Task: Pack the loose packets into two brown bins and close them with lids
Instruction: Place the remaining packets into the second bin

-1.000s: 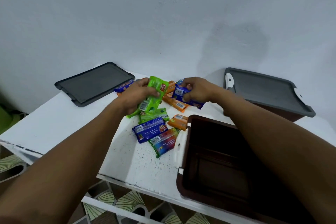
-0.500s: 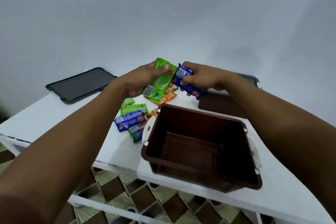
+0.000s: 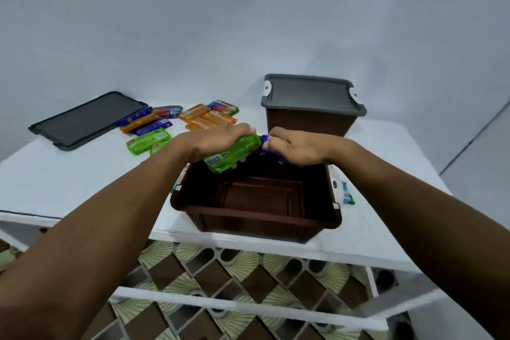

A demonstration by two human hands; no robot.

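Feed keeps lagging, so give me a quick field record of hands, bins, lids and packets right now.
left hand: grip on green packet, over open bin
right hand: grip on blue packet, over open bin
open bin: brown, empty, near table edge
far bin: grey lid on top
spare lid: flat, table's far left
loose packets: between spare lid and far bin

Soft, even, cool light fills the scene, moderately bright, with no glare. The wall carries a faint shadow above the far bin, and the open bin is dark inside. Both hands are slightly motion-blurred, as is the table edge. Wide-angle distortion stretches the forearms and bends straight lines toward the frame's edges. The floor looks soft.
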